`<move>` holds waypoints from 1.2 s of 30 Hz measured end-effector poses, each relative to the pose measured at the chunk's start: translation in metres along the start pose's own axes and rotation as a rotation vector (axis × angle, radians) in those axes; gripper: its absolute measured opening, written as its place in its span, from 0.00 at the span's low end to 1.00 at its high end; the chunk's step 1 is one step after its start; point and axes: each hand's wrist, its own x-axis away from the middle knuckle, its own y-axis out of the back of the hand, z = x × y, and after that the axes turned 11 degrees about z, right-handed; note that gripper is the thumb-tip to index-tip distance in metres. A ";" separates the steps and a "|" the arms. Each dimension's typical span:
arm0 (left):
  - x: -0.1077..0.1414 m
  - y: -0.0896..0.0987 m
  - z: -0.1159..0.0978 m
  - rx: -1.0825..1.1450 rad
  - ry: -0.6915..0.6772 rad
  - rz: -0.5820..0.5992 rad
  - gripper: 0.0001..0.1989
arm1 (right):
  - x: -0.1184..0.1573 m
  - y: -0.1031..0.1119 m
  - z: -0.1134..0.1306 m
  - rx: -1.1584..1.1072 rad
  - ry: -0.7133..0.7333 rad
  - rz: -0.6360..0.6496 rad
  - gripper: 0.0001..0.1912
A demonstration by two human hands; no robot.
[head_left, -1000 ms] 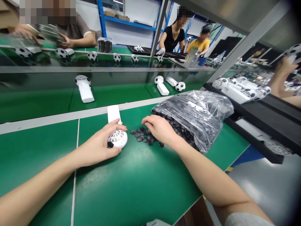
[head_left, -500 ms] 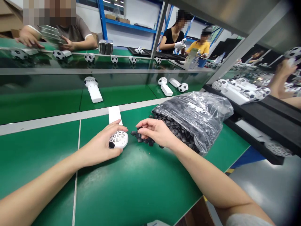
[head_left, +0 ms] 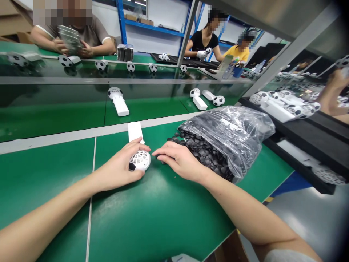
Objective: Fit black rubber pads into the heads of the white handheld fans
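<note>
My left hand point(head_left: 127, 163) is curled round the ball-shaped head of a white handheld fan point(head_left: 141, 159), which lies on the green bench with its white handle point(head_left: 135, 131) pointing away from me. The head has a web-like grille and one black patch near my palm. Just to its right, my right hand point(head_left: 177, 159) pinches a small black piece point(head_left: 157, 156) between thumb and fingers, mostly hidden by them. Beyond that hand, many loose black pieces point(head_left: 208, 154) spill from the mouth of a clear plastic bag point(head_left: 231, 127).
Several football-patterned fans, one of them white and black point(head_left: 119, 102), lie on the green conveyor point(head_left: 152, 100) ahead. A black tray point(head_left: 305, 127) with more fans stands at the right. Across the line sit co-workers, one holding a stack of clear trays point(head_left: 70, 40).
My right hand has closed its fingertips on a black piece among the loose ones. The fans on the conveyor have shifted right in view. My left hand keeps its hold.
</note>
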 end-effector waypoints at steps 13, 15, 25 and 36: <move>-0.002 -0.001 0.000 0.015 -0.031 -0.014 0.21 | -0.006 -0.023 0.002 -0.382 -0.016 -0.085 0.06; -0.002 -0.001 0.000 0.027 -0.027 -0.013 0.20 | -0.009 -0.027 -0.001 -0.424 -0.058 -0.101 0.06; -0.001 -0.003 -0.001 0.071 -0.063 -0.029 0.16 | -0.014 -0.032 0.001 -0.538 -0.128 -0.066 0.08; -0.002 -0.004 -0.001 0.098 -0.051 -0.053 0.15 | -0.016 -0.036 -0.008 -0.594 -0.168 -0.075 0.09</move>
